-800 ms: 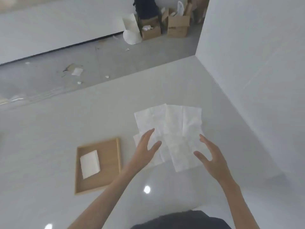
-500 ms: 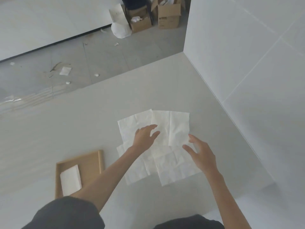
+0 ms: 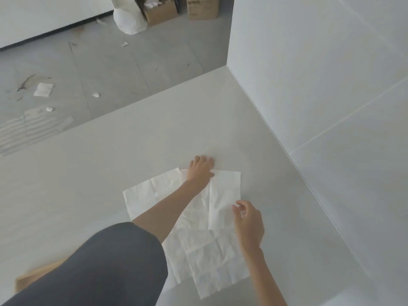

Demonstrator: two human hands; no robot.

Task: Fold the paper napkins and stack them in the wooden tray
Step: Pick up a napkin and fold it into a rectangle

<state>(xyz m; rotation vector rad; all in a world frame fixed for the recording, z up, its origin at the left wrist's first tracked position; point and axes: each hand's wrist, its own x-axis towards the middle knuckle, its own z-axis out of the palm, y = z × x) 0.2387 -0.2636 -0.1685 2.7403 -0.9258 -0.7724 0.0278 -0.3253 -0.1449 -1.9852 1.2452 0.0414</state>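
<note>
Left hand (image 3: 201, 170) stretched forward, palm flat and fingers spread on the far edge of the unfolded napkins (image 3: 223, 195) mid-counter (image 3: 132, 162), right hand (image 3: 248, 224) loosely curled, fingertips at the top napkin's right edge, grip unclear, wooden tray (image 3: 33, 278) at the counter's near-left, mostly behind a dark sleeve (image 3: 106, 266).

napkins (image 3: 198, 219) overlapping on table (image 3: 92, 177), tray (image 3: 33, 277) left

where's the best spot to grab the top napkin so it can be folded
By its far edge, reached from beyond the top napkin: it lies flat and open over the others, and the left hand is already at that edge. The right hand is at its right edge.
</note>
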